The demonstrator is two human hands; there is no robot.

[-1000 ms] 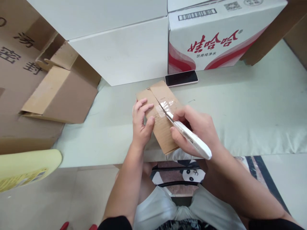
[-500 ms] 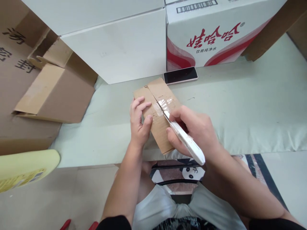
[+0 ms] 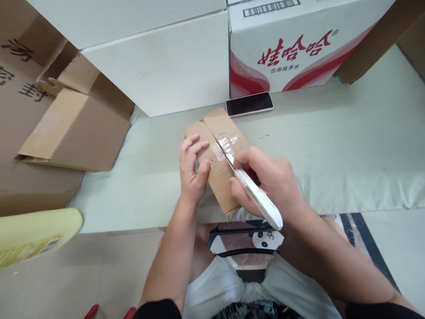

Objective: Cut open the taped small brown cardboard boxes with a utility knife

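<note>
A small brown cardboard box (image 3: 217, 133) lies on the pale table (image 3: 332, 146), its top seam sealed with clear tape (image 3: 226, 144). My left hand (image 3: 191, 170) grips the box's left edge, fingers curled over the top and thumb pressed on the flap. My right hand (image 3: 268, 181) is closed round a white utility knife (image 3: 257, 197). The knife's blade tip rests on the taped seam near the box's middle.
A black phone (image 3: 249, 103) lies just behind the box. White cartons (image 3: 159, 66) and a red-printed carton (image 3: 292, 48) stand along the back. Open brown boxes (image 3: 76, 124) fill the left. A yellow object (image 3: 36, 235) sits at lower left.
The blade has slid slightly toward me along the taped seam. My left hand keeps its hold on the box. The view shifted a little.
</note>
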